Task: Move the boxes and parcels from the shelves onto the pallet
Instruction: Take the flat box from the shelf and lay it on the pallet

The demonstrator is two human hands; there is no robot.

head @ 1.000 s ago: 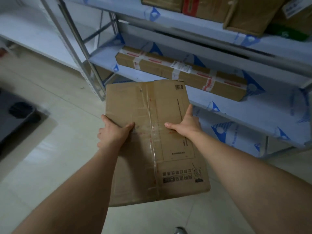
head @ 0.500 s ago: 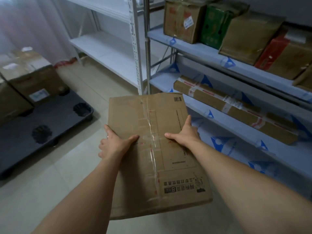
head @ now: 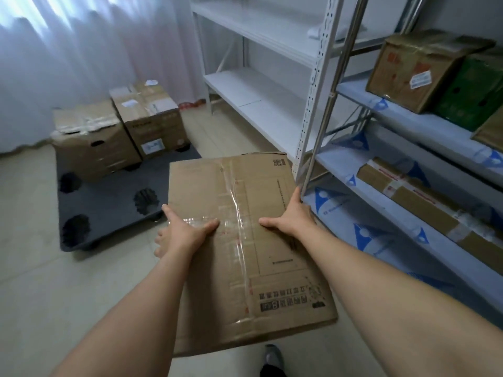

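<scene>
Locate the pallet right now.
Head view, left of centre: the dark pallet sits on the floor by the curtain, carrying two boxes, just beyond the held flat box.

held box [head: 245, 248]: brown card, clear tape, black print | pallet [head: 109, 208]: dark grey | two boxes on it [head: 119, 131]: brown, white labels | shelf liner [head: 408, 240]: pale blue, darker blue triangles | long parcel [head: 424, 208]: brown, red-and-white tape | upper-shelf carton [head: 473, 96]: green | curtain [head: 81, 44]: white

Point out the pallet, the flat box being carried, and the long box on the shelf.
pallet [head: 114, 205], head view, bare dark deck near its front.
flat box [head: 261, 240], head view, middle of its top face.
long box [head: 424, 205], head view, middle of its top face, on the lower blue shelf.
</scene>
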